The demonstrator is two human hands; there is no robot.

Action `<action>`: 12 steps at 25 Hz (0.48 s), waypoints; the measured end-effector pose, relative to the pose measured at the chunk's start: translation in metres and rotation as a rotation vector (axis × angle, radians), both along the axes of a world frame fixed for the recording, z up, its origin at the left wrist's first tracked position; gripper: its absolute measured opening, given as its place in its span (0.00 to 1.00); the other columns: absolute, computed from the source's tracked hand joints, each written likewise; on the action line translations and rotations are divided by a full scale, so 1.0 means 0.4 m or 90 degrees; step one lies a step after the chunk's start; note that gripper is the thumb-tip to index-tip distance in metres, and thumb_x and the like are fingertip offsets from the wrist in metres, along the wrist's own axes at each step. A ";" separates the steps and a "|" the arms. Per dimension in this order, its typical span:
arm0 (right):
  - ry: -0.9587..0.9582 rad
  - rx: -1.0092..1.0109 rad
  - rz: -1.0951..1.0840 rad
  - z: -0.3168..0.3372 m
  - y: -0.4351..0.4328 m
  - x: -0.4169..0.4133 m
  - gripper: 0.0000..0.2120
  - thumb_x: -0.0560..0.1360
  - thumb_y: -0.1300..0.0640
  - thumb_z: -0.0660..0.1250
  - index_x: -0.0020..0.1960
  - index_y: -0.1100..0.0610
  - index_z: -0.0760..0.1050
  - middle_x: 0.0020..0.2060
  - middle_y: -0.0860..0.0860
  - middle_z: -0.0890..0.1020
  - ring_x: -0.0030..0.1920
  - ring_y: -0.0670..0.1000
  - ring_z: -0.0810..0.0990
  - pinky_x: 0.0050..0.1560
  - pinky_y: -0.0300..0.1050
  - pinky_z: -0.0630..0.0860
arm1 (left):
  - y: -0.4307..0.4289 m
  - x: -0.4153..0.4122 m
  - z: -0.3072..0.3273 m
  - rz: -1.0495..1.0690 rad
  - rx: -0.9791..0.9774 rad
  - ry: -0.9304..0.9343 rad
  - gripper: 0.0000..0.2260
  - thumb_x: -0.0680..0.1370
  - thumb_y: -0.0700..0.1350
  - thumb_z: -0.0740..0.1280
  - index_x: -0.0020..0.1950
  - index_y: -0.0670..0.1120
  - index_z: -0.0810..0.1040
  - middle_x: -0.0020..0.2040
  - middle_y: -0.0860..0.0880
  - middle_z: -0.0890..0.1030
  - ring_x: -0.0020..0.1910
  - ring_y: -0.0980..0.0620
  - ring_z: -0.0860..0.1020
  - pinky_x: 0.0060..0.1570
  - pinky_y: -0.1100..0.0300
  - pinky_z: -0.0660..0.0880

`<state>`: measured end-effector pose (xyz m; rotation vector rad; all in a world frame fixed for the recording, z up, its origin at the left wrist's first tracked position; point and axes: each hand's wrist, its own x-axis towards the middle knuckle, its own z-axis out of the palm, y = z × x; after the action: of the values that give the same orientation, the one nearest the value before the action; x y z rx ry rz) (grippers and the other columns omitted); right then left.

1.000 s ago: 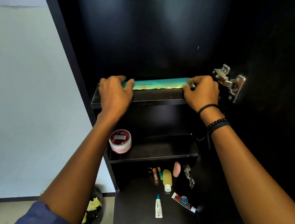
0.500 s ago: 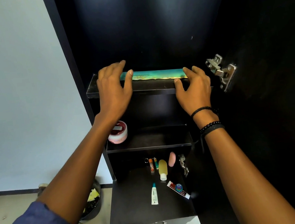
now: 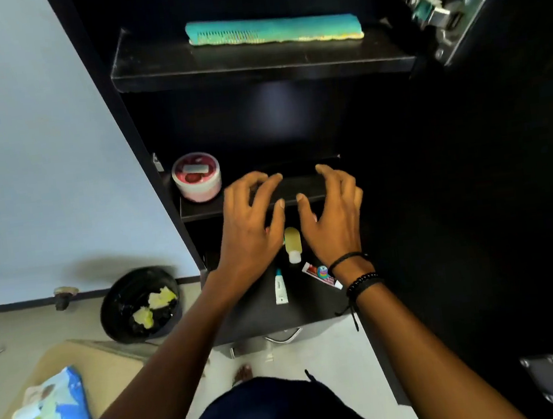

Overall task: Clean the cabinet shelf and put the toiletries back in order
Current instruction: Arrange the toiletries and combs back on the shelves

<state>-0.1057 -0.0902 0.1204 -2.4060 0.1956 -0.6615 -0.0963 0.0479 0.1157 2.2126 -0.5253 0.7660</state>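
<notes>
At centre frame, left hand (image 3: 249, 228) and right hand (image 3: 335, 220), empty and loosely spread, reach over a shelf (image 3: 203, 210) holding a pink jar (image 3: 197, 181).

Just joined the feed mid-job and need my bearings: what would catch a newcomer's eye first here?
A long teal comb lies alone on the top shelf, bright against the black cabinet. Below it, the left hand and right hand spread side by side at the front edge of the middle shelf, holding nothing, with a pink jar at that shelf's left end.
</notes>
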 end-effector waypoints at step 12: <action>0.384 -0.005 -0.045 -0.309 -0.024 -0.013 0.31 0.70 0.59 0.71 0.70 0.56 0.64 0.66 0.57 0.70 0.64 0.62 0.71 0.65 0.54 0.70 | 0.028 0.037 -0.377 -0.171 0.190 0.420 0.24 0.74 0.44 0.66 0.68 0.37 0.69 0.63 0.37 0.73 0.60 0.38 0.71 0.62 0.47 0.70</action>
<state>-0.1108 -0.1000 -0.0033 -2.5496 0.5266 0.0551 -0.0814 0.0589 -0.0350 2.4174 -0.6012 -0.2049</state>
